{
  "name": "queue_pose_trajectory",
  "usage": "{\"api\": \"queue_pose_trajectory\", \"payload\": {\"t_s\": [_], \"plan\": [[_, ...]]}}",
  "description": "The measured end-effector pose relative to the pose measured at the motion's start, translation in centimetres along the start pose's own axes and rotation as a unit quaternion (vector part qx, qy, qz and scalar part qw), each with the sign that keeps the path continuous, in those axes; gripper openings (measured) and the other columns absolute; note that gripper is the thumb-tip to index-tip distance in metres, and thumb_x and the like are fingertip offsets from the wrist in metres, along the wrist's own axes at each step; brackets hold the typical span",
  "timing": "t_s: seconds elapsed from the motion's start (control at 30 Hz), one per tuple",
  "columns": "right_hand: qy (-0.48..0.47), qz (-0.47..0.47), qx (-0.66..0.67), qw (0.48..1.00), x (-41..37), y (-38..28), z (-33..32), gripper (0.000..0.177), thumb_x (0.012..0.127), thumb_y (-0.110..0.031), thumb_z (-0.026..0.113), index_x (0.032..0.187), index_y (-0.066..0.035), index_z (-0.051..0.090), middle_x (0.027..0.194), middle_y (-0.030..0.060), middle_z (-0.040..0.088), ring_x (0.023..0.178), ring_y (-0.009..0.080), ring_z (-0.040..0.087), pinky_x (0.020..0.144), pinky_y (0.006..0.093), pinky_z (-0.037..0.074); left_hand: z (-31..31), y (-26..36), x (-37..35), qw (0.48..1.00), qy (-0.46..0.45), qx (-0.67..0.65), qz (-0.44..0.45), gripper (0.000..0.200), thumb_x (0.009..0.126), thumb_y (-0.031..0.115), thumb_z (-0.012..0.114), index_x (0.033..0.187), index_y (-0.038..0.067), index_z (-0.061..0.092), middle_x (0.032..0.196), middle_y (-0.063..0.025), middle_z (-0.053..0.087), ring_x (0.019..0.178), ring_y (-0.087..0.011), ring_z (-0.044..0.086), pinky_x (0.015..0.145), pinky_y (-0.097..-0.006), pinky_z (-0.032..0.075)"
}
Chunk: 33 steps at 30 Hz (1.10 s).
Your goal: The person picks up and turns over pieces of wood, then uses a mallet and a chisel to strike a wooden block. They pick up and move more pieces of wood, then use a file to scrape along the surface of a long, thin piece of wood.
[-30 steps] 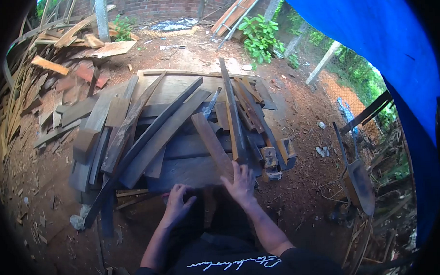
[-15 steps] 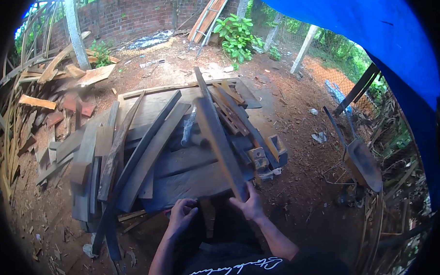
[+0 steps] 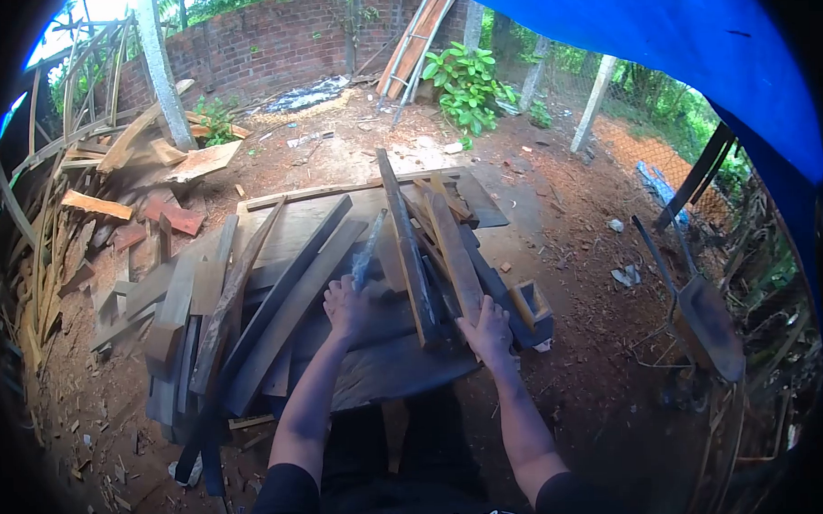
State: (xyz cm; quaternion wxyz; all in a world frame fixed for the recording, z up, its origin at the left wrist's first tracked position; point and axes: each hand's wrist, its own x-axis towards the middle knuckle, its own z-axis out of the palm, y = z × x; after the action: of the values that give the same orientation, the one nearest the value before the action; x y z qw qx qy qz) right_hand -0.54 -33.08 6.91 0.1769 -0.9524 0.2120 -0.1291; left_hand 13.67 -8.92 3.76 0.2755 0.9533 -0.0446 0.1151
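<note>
My right hand (image 3: 487, 331) is closed around the near end of a brown wooden plank (image 3: 451, 246), which lies lengthwise on the right of the wood pile. Over the middle of the pile, my left hand (image 3: 344, 306) is stretched forward with its fingers apart. Just beyond its fingertips lies a narrow, shiny, bluish-white item (image 3: 368, 251), whose kind I cannot make out. Between my hands rests a long dark board (image 3: 406, 248) with a rough pale edge. A wide dark plank (image 3: 388, 365) lies across the near side of the pile.
Several more boards (image 3: 295, 306) lie at an angle on the left. A hollow block (image 3: 529, 304) sits beside the pile's right edge. A wheelbarrow (image 3: 704, 324) stands farther right, scrap wood (image 3: 110, 177) is heaped at left, and a blue tarp (image 3: 658, 40) hangs overhead.
My left hand has reached forward over the pile towards the bluish-white item. The board my right hand held raised now lies on the pile, and that hand has moved to the plank at its right.
</note>
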Motion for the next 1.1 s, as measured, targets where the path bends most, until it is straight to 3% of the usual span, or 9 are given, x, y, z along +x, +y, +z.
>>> {"api": "queue_pose_trajectory", "payload": {"t_s": [0.23,0.37,0.43,0.67,0.73,0.83,0.93,1.0,1.1], "plan": [[-0.003,-0.058,-0.004,0.998,-1.6,1.0,0.3,0.062,0.075,-0.039,0.076,0.121,-0.006,0.051,0.116,0.0185,0.049,0.113,0.0385,0.047,0.094,0.0505,0.041,4.9,-0.9,4.2,0.988,-0.061,-0.011,-0.139,0.034,0.088,0.029,0.063,0.114,0.009,0.052,0.103,-0.0176,0.066,0.1,-0.0369,0.064,0.084,-0.0528,0.046],[0.074,-0.119,0.097,0.985,-4.3,0.2,-0.1,0.045,0.083,-0.028,0.071,0.118,-0.004,0.056,0.114,0.0158,0.05,0.109,0.0342,0.049,0.092,0.0477,0.042,3.6,-1.8,4.5,0.928,-0.077,-0.231,-0.283,0.03,0.088,0.024,0.061,0.113,0.007,0.06,0.114,-0.0168,0.065,0.111,-0.0326,0.061,0.093,-0.0435,0.047],[0.126,-0.155,0.14,0.97,-6.1,-1.9,-1.5,0.039,0.086,-0.025,0.068,0.116,-0.004,0.058,0.112,0.0144,0.051,0.105,0.032,0.051,0.091,0.0459,0.043,3.1,-3.9,3.9,0.894,-0.069,-0.326,-0.299,0.028,0.087,0.02,0.063,0.111,0.004,0.062,0.106,-0.0135,0.067,0.099,-0.025,0.064,0.085,-0.0384,0.049],[-0.134,-0.131,0.426,0.885,-11.6,-10.7,1.2,0.035,0.096,-0.031,0.058,0.115,-0.002,0.059,0.103,0.0078,0.057,0.096,0.0147,0.055,0.083,0.0305,0.047,-4.7,-5.5,-9.2,0.769,0.008,-0.614,-0.179,0.026,0.092,0.01,0.059,0.115,0.003,0.052,0.09,-0.0007,0.056,0.076,-0.0071,0.051,0.068,-0.0234,0.043],[-0.295,0.023,0.586,0.754,-12.1,-12.3,3.2,0.039,0.1,-0.034,0.051,0.122,-0.002,0.054,0.102,0.007,0.058,0.095,0.0107,0.056,0.08,0.0274,0.048,-6.6,-5.0,-14.2,0.763,-0.051,-0.626,-0.155,0.028,0.092,0.013,0.061,0.117,0.006,0.051,0.096,-0.0008,0.056,0.083,-0.0069,0.053,0.074,-0.0228,0.045],[-0.353,0.031,0.646,0.677,-12.8,-13.3,5.6,0.037,0.103,-0.032,0.045,0.123,-0.002,0.052,0.1,0.0065,0.058,0.092,0.01,0.057,0.081,0.0262,0.048,-7.9,-4.3,-19.6,0.673,-0.104,-0.719,-0.137,0.027,0.095,0.011,0.057,0.12,0.004,0.05,0.101,-0.0049,0.059,0.087,-0.0114,0.059,0.077,-0.0272,0.051],[-0.278,0.015,0.644,0.712,-15.0,-14.9,5.8,0.027,0.103,-0.027,0.044,0.113,-0.003,0.053,0.099,0.0054,0.059,0.088,0.0103,0.059,0.079,0.0265,0.05,-10.0,-5.0,-21.5,0.724,-0.119,-0.67,-0.113,0.026,0.095,0.011,0.057,0.12,0.004,0.052,0.099,-0.0054,0.06,0.085,-0.0121,0.06,0.075,-0.0267,0.052],[-0.233,-0.007,0.65,0.723,-15.4,-13.4,6.8,0.023,0.103,-0.022,0.043,0.111,-0.002,0.053,0.098,0.0056,0.058,0.084,0.012,0.06,0.077,0.0274,0.051,-11.6,-6.9,-20.9,0.812,-0.19,-0.548,-0.067,0.026,0.095,0.021,0.061,0.115,0.006,0.057,0.1,-0.0039,0.06,0.085,-0.0107,0.059,0.077,-0.0273,0.05],[-0.223,0.016,0.638,0.737,-16.5,-11.8,5.2,0.02,0.103,-0.02,0.044,0.109,-0.002,0.053,0.099,0.0055,0.058,0.085,0.0116,0.06,0.075,0.0261,0.05,-13.8,-10.1,-18.1,0.952,0.059,-0.295,0.062,0.024,0.084,0.016,0.07,0.106,0.008,0.062,0.096,-0.0093,0.06,0.088,-0.0231,0.059,0.08,-0.0355,0.048]]}}
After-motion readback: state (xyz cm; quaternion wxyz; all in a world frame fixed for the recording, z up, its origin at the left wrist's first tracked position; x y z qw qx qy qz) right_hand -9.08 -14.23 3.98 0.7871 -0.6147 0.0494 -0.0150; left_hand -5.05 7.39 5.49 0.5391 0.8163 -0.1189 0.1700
